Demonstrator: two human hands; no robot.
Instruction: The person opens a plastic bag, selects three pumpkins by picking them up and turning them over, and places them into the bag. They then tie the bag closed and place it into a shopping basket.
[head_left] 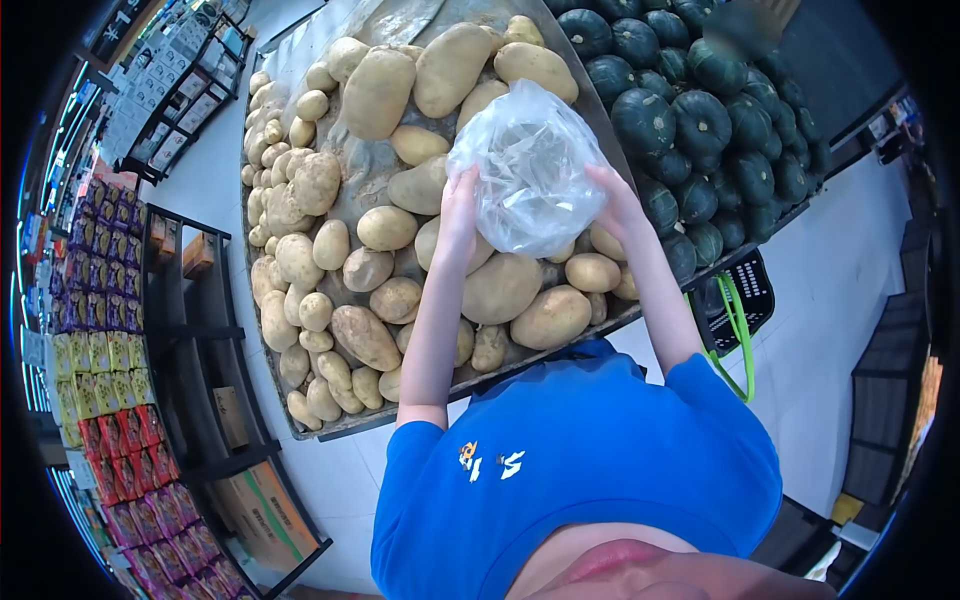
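Observation:
A clear plastic bag (535, 165) hangs over the potato display, with its mouth spread and its see-through middle facing me. My left hand (461, 205) grips the bag's left side, fingers mostly hidden by the plastic. On the opposite side my right hand (613, 198) holds the bag's edge, its fingers partly covered too. No potato shows inside the bag. Beneath and around it lie many loose potatoes (387, 228), large and small; a big pale potato (503, 288) sits just below the bag.
Dark green pumpkins (702, 122) are piled right of the potatoes behind a divider. A black shopping basket (735, 300) with a green handle is at the lower right. Shelves of packaged snacks (105, 260) and a black rack (190, 330) stand left, beyond the floor aisle.

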